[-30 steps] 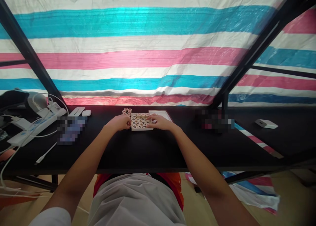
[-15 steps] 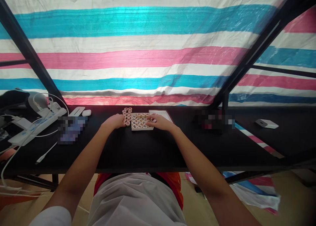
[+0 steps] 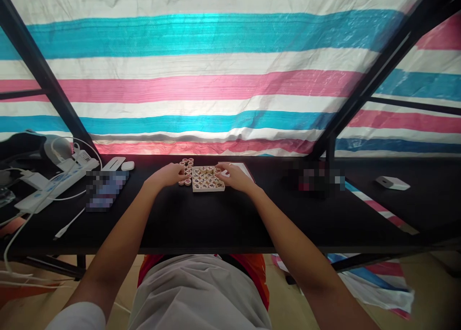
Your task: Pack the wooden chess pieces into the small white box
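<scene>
A small white box [image 3: 209,190] sits on the black table, filled with round Chinese chess pieces [image 3: 204,180] that bear dark characters. My right hand [image 3: 234,177] reaches over the box's far right corner, its thumb and fingertips closed around a Chinese chess piece there. Left of the box, loose pieces with reddish marks [image 3: 188,181] are lined up in two columns. Against their left side rests my left hand [image 3: 169,175], fingers curled together; whether they grip a piece is hidden. Partly behind my right hand lies a white lid-like panel with a brown edge [image 3: 245,170].
At left on the table are a white power strip [image 3: 57,185] with plugs and cables, a blurred phone-like object [image 3: 108,190] and a white earbud case [image 3: 127,165]. A blurred dark object [image 3: 311,178] and a white charger [image 3: 392,182] are at right. Striped sheeting [image 3: 216,87] hangs behind.
My right hand has shifted slightly toward the box's far right corner, uncovering pieces along its right side. My left fingers reach a little farther over the loose pieces. The view has tilted slightly.
</scene>
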`<state>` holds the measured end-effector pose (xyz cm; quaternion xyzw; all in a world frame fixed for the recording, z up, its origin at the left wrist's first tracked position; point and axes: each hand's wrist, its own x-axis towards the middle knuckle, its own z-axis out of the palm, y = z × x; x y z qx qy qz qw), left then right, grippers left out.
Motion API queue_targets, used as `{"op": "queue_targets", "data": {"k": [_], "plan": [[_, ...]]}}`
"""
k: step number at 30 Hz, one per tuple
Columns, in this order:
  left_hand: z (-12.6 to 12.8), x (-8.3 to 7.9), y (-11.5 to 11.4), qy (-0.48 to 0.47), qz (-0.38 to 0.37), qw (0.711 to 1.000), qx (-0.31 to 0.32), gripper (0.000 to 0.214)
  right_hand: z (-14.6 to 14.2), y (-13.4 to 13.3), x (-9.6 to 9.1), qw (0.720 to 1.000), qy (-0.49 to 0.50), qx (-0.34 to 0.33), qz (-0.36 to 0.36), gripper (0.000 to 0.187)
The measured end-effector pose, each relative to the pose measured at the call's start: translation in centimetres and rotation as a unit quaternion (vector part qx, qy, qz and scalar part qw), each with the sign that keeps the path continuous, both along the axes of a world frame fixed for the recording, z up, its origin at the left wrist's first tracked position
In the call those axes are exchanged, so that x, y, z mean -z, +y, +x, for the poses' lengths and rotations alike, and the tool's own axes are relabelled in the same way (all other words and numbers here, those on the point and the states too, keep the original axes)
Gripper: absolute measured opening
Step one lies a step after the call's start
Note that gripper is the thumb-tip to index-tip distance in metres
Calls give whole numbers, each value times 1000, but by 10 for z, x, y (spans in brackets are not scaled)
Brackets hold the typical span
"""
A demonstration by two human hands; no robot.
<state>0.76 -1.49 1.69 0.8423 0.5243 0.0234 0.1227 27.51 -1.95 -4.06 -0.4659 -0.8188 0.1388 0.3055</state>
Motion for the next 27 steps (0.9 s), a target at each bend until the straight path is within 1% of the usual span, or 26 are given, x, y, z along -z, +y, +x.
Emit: {"op": "queue_targets", "data": {"k": [3, 6, 8, 10, 13, 14, 16, 20, 22, 24, 27], "plan": [[17, 5, -7, -81, 55, 995, 30, 40, -8, -5, -1, 1000, 0, -27, -6, 38], [37, 16, -14, -130, 57, 988, 58, 41, -19, -13, -2, 998, 16, -59, -16, 39], [45, 23, -17, -152, 46, 984, 75, 38, -25, -18, -4, 997, 20, -75, -18, 33], [47, 27, -17, -170, 29, 981, 85, 33, -29, -21, -5, 996, 11, -83, -18, 28], [36, 23, -11, -185, -26, 977, 99, 28, -30, -20, -4, 996, 1, -88, -17, 28], [30, 20, -9, -180, -51, 977, 100, 27, -29, -18, -3, 997, 2, -81, -14, 29], [18, 13, -4, -140, -90, 982, 89, 27, -26, -13, -1, 999, 5, -54, 4, 30], [-2, 5, 2, -65, -161, 984, 51, 27, -16, -2, 5, 998, 15, 7, 53, 21], [-5, 5, 3, -33, -166, 985, 27, 26, -11, 3, 9, 997, 18, 32, 62, 22], [-5, 6, 3, -10, -151, 988, 8, 25, -8, 8, 14, 997, 3, 49, 57, 24], [0, 6, 1, 10, -133, 991, -5, 22, -7, 13, 22, 998, -31, 46, 36, 29]]}}
